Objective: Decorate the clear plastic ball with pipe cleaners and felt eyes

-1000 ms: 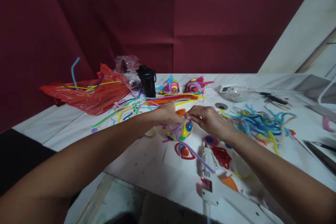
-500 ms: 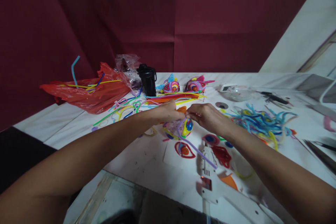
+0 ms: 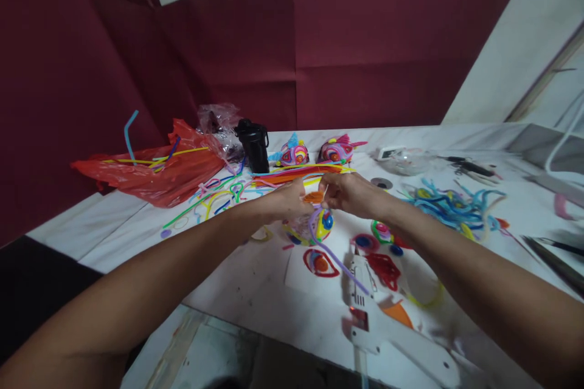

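Note:
A fish-shaped craft [image 3: 323,228] of coiled pipe cleaners, with a blue eye and yellow parts, lies between my hands on the table. My left hand [image 3: 289,199] is closed at its upper left side. An orange fin-shaped piece [image 3: 314,197] shows at the top of the fish, between both hands. The fingers of my right hand [image 3: 343,192] are pinched beside the fin, near a thin pale strand. A purple pipe cleaner [image 3: 342,265] curves round the fish and trails toward a white glue gun [image 3: 362,292]. A red-rimmed eye shape [image 3: 321,262] lies just in front.
Two finished-looking fish crafts [image 3: 335,151] and a black bottle [image 3: 253,146] stand at the back. On the left is a red plastic bag [image 3: 155,179] with pipe cleaners. Blue pipe cleaners [image 3: 451,206], pliers [image 3: 474,169] and scissors [image 3: 554,264] lie on the right.
My right hand has shifted slightly up and turned, its fingers now apart from my left hand's. More of the orange fin shows between them. The view has tilted a little.

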A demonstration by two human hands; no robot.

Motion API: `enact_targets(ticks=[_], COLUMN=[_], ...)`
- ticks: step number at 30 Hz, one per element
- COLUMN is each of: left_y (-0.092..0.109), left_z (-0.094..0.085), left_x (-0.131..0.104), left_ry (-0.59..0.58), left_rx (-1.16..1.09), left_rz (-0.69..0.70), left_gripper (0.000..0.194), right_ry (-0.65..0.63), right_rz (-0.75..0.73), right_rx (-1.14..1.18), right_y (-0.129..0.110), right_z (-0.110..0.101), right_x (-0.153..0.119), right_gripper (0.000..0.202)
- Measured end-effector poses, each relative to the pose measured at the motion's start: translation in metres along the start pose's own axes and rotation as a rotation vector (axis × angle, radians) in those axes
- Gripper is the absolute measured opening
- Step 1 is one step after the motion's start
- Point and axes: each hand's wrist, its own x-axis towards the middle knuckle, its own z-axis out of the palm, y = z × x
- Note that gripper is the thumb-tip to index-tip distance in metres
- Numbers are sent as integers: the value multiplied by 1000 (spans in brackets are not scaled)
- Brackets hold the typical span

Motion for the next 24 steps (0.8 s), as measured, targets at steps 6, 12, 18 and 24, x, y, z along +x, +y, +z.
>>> enact_targets(ticks=[6,12,18,24], left_y=[-4,-5,-19,-26], left_z=[2,-2,7,35], left_x=[4,3,-8,-38], left_ry=[-8,43,297,735], left_rx=[-34,127,235,475], left_rz=[46,74,268,481], left_gripper=[38,34,44,29], right_ry=[-50,-108,-111,-113], right_rz=[-44,-69,-51,-26], right_rx=[-5,13,35,52], right_y=[1,6,10,10], right_z=[-9,-11,-11,-10], right_x=[13,14,15,16], right_gripper=[18,12,13,13])
